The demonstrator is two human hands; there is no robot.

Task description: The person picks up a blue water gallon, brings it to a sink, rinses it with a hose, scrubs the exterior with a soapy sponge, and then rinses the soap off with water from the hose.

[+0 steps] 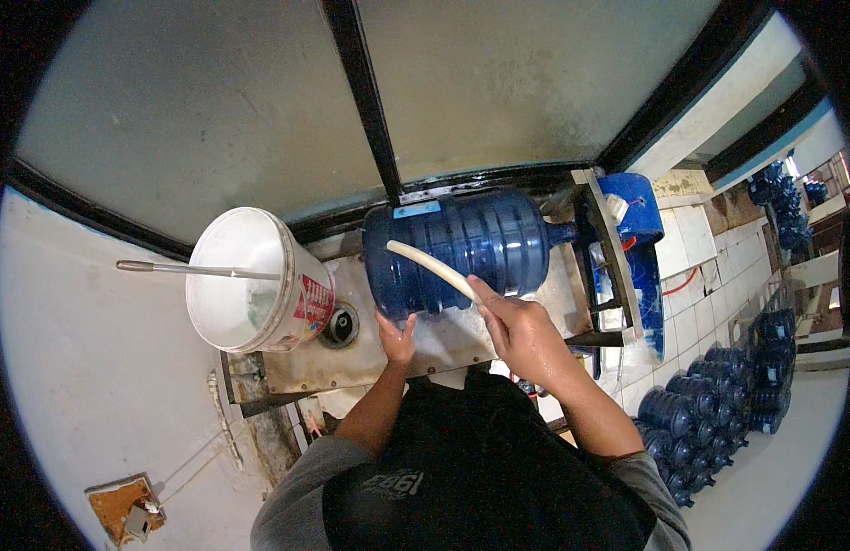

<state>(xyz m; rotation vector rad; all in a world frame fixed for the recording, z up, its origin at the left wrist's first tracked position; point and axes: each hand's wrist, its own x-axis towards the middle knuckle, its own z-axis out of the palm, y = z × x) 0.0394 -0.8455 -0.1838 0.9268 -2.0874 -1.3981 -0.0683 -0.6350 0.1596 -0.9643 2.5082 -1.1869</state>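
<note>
A large blue water-cooler bottle [469, 241] lies on its side on a stained metal worktop [308, 372], its neck to the right. A light-blue label sits on the upper left of its body. My left hand [397, 337] rests against the near lower left of the bottle, thumb and fingers spread on it. In my right hand [518, 330] is the pale end of a curved, handle-like rod [432, 265], which passes over the bottle's body. Its lower end is hidden in my fist.
On the left stands a white plastic bucket [235, 310] with a handled tool [190, 270] across its mouth. Beside it is a round dark drain fitting [340, 325]. At right are a metal frame [614, 255], a cut blue drum [631, 206] and many stacked blue bottles [714, 399].
</note>
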